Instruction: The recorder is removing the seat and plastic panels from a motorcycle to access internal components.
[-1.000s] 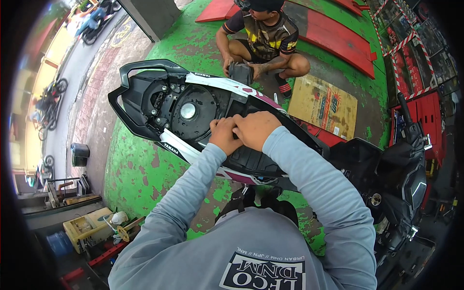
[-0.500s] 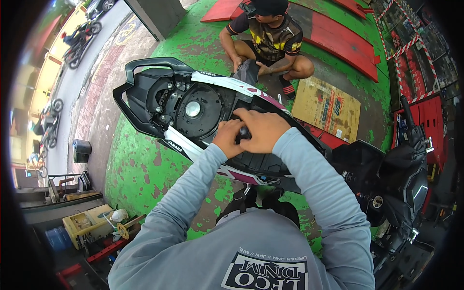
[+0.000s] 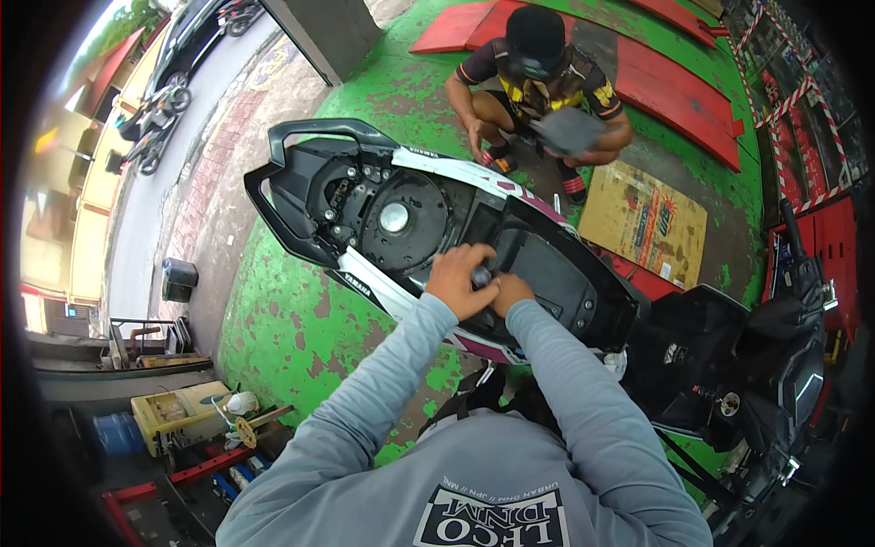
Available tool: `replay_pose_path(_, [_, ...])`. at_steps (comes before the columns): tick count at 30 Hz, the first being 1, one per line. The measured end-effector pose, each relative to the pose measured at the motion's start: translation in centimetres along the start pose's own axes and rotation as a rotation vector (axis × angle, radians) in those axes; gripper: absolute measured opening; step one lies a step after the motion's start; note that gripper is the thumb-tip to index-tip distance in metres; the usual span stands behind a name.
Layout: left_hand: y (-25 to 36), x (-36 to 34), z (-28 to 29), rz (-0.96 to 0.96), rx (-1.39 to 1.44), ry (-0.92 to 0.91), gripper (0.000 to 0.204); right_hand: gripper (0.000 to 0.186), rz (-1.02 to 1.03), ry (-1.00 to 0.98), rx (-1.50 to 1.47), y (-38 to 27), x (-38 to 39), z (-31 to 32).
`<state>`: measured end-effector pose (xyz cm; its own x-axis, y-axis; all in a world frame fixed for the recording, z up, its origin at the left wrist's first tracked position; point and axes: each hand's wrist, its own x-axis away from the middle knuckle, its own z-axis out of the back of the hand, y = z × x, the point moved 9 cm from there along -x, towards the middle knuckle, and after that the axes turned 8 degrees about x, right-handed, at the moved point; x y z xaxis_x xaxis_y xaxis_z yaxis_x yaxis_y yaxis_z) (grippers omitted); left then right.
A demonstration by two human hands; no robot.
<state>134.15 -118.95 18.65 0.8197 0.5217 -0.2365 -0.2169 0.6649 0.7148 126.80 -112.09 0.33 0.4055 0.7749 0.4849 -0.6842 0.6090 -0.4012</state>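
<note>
Showing at the storage well (image 3: 549,260) of a scooter (image 3: 447,170), a small dark part (image 3: 481,276) is grasped in the nearer left hand (image 3: 455,279); the right hand (image 3: 513,294) is held just rightward, its grip hidden; the part's long axis cannot be told.

There are two hands (image 3: 461,281) of the wearer, one scooter (image 3: 547,264) under them, one crouching person (image 3: 510,80), one cardboard sheet (image 3: 643,223), one silver cap (image 3: 394,217).
</note>
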Motion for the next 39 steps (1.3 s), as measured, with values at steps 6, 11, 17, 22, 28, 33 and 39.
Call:
replay_pose_path(6, [0.3, 0.3, 0.0, 0.234, 0.017, -0.094, 0.046, 0.026, -0.029, 0.105, -0.107, 0.8, 0.0, -1.0])
replay_pose_path(11, [-0.4, 0.6, 0.8, 0.330, -0.039, -0.032, 0.051, 0.025, -0.115, 0.105, -0.177, 0.3, 0.5, -1.4])
replay_pose_path(17, [2.1, 0.5, 3.6, 0.307, 0.065, 0.051, 0.044, 0.027, -0.041, 0.192, -0.107, 0.1, 2.1, 3.0])
replay_pose_path(22, [-2.3, 1.6, 5.2, 0.540, 1.066, 0.292, 0.045, 0.020, -0.064, 0.329, -0.625, 5.4, 5.8, 6.9])
replay_pose_path(28, [0.9, 2.2, -1.0, 0.707, 1.834, 0.176, 0.069, 0.017, 0.100, 0.590, -1.332, 4.3, 14.5, 13.3])
replay_pose_path(33, [7.2, 3.8, -6.1, 0.634, 1.835, 0.060, 0.064, 0.012, -0.028, 0.409, -1.855, 4.3, 17.3, 8.8])
replay_pose_path(39, [11.6, 7.7, -12.1, 0.649, 1.653, -0.196, 0.049, 0.021, -0.076, 0.099, -2.355, 5.3, 19.8, 5.6])
